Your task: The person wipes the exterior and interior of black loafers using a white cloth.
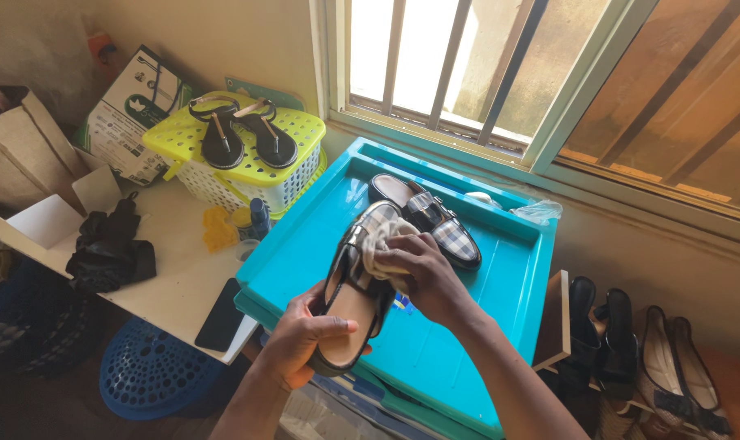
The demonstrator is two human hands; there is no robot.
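Observation:
My left hand (301,338) grips the heel end of a black loafer with a plaid toe (355,281), holding it above a turquoise plastic lid (435,350). My right hand (425,275) presses a beige cloth (380,243) against the shoe's upper. The matching loafer (427,213) lies on the lid just behind, toe pointing right.
A yellow and white basket (248,167) with a pair of black sandals (241,134) stands at the back left on a white table (178,269). A black cloth (109,248), a phone (221,316) and a cardboard box (129,110) lie there too. Several shoes (639,350) sit on a rack at right.

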